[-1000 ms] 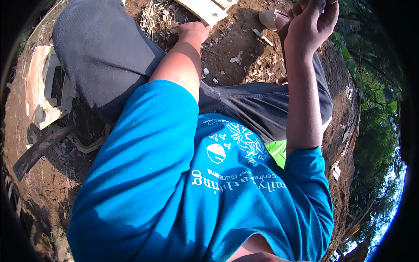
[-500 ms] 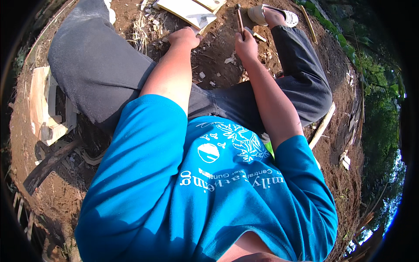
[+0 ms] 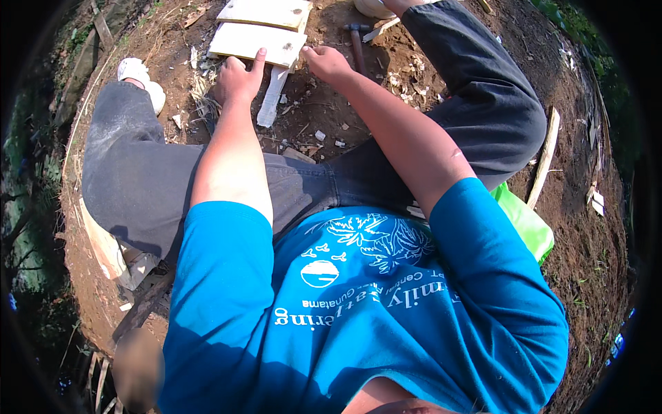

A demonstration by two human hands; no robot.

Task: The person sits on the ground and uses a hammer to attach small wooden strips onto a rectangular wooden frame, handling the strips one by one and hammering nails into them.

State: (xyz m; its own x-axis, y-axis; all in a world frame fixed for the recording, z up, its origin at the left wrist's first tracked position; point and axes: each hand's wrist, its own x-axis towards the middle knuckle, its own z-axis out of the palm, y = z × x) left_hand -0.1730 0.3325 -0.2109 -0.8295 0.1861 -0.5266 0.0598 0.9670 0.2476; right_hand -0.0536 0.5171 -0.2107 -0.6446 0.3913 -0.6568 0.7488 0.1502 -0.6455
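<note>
Two pale wooden boards (image 3: pixel 258 43) lie side by side beyond my knees, each with a dark mark near its right end. My left hand (image 3: pixel 236 81) is closed at the near board's front edge, its thumb raised against the wood and its fingers partly hidden. At the right end of that board, my right hand (image 3: pixel 327 63) has its fingertips pinched together; what they hold, if anything, is too small to make out. A narrow pale wood strip (image 3: pixel 274 95) sticks out toward me from beneath the boards. Just past my right hand, a hammer (image 3: pixel 356 47) lies on the soil.
My legs are spread around the work, with a shoe (image 3: pixel 373 8) beyond the hammer. Wood chips (image 3: pixel 414 67) litter the brown soil. A wooden piece (image 3: pixel 103 245) lies by my left leg, a long stick (image 3: pixel 545 157) and bright green fabric (image 3: pixel 520 221) by my right.
My right hand has let go of the hammer, now on the ground, and moved left to the board's end. My left hand has shifted along the board's front edge. The view has shifted.
</note>
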